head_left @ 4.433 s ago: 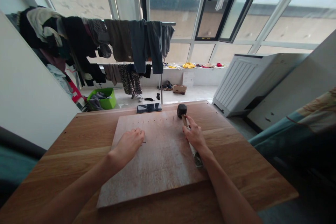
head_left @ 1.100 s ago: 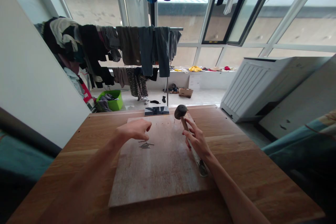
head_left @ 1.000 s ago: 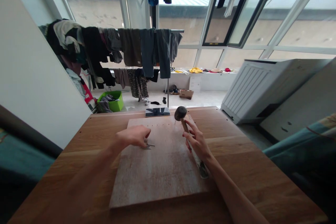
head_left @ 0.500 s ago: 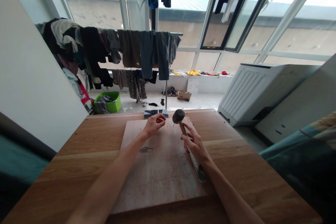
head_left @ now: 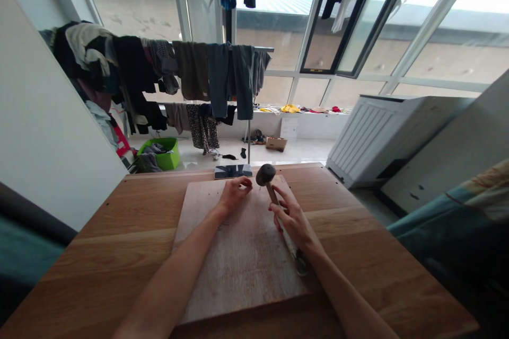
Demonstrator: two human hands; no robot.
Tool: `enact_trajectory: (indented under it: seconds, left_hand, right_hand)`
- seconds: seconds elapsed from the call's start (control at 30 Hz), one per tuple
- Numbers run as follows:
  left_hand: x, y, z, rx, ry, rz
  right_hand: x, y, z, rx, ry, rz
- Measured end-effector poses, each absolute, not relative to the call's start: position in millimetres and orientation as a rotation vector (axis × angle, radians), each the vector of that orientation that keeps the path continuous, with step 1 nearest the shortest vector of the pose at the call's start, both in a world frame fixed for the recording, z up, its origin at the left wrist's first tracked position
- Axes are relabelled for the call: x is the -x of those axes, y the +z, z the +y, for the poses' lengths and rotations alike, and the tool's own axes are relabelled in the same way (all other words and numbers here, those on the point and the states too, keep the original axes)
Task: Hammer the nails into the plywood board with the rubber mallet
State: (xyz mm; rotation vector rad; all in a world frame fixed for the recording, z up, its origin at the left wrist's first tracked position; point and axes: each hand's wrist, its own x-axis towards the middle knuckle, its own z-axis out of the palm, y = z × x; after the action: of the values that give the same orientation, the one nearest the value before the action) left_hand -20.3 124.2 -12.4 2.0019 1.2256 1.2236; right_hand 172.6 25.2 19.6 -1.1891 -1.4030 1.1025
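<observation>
My right hand [head_left: 292, 217] is wrapped round the wooden handle of a mallet with a dark, rounded head [head_left: 265, 175]. The head is raised over the far part of a pale wooden board [head_left: 238, 275]. Just left of the mallet head, my left hand [head_left: 236, 195] is closed, thumb and fingers drawn together in a pinch; anything between the fingertips is too small to make out. A thin nail [head_left: 260, 187] seems to stand in the board below the mallet head. A few loose nails [head_left: 225, 224] lie beside my left forearm, partly hidden by it.
The board lies on a wood-grain tabletop [head_left: 119, 254]. A phone [head_left: 233, 171] rests at the table's far edge. Beyond are a rack of hanging clothes [head_left: 191, 71], a green tub [head_left: 169, 154] and a small cardboard box [head_left: 276, 143]. A white cabinet-like unit [head_left: 358, 137] stands to the right.
My left hand has shifted slightly right and nearer over the board, and its forearm covers more of the loose nails. The mallet stays raised, its head slightly farther left. The whole view has drifted a little.
</observation>
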Motion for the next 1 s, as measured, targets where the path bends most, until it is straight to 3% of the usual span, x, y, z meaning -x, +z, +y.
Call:
enact_trajectory:
  seconds: [1.0]
  left_hand:
    - [22, -20, 126, -1.947, 1.193, 1.203]
  right_hand:
    - [-165, 10, 22, 1.207, 1.099, -1.543]
